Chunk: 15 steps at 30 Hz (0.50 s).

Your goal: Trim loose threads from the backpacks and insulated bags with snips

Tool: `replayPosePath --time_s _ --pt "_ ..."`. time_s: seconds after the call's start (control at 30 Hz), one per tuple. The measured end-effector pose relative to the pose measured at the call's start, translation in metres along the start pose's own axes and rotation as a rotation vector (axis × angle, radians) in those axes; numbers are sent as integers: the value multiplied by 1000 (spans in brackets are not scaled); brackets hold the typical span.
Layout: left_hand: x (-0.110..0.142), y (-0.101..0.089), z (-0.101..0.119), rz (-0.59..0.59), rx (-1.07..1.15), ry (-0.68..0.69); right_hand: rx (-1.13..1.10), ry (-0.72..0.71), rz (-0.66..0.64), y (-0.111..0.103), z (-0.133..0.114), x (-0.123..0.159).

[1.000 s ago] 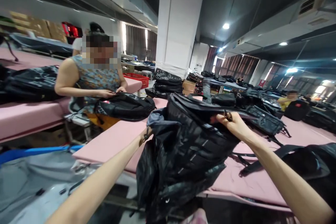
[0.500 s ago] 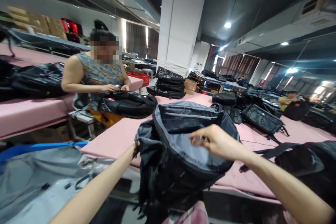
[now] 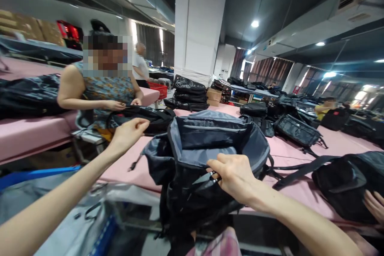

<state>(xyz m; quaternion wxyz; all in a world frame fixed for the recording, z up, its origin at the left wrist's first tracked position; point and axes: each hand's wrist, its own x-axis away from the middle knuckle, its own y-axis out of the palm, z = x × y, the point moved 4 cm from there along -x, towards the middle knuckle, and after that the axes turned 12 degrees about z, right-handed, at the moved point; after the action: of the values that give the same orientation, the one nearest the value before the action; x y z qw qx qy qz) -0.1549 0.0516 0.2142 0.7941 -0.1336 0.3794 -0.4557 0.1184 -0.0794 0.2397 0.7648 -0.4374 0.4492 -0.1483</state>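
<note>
At centre frame a floppy dark nylon backpack (image 3: 207, 156) gapes over the pink padded table (image 3: 135, 160); the right hand (image 3: 234, 176) pinches its zipper pull, the left hand (image 3: 129, 134) hovers loosely curled, empty

No legible text anywhere. Pale scrawled print on the far stacked black bags (image 3: 189, 85) by the pillar, too blurred to read; red glow of a far-left sign (image 3: 69, 32), unreadable.
</note>
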Motion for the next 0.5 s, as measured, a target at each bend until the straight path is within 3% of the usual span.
replayPosePath --time_s 0.03,0.07,0.13,0.17,0.2,0.27,0.33,0.4,0.5 --pt "11 -9 2 14 -16 -1 6 -36 19 1 -2 -3" --pt "26 -12 8 -50 0 -8 16 -73 44 2 -3 -5" --pt "66 -3 27 -396 132 -66 45 -153 122 2 -6 -8" --pt "87 6 36 -622 213 -201 62 -195 173 1 -8 -7" --pt "102 12 46 -723 285 -327 80 -240 229 -1 -11 -5" --pt "118 20 64 -804 375 -485 116 -329 334 -7 -18 3" --pt "121 25 75 -825 420 -549 150 -412 402 -13 -28 15" --pt "122 30 80 -893 518 -616 198 -464 426 -19 -37 28" --pt "129 40 79 -977 846 -697 293 -479 410 -25 -44 49"
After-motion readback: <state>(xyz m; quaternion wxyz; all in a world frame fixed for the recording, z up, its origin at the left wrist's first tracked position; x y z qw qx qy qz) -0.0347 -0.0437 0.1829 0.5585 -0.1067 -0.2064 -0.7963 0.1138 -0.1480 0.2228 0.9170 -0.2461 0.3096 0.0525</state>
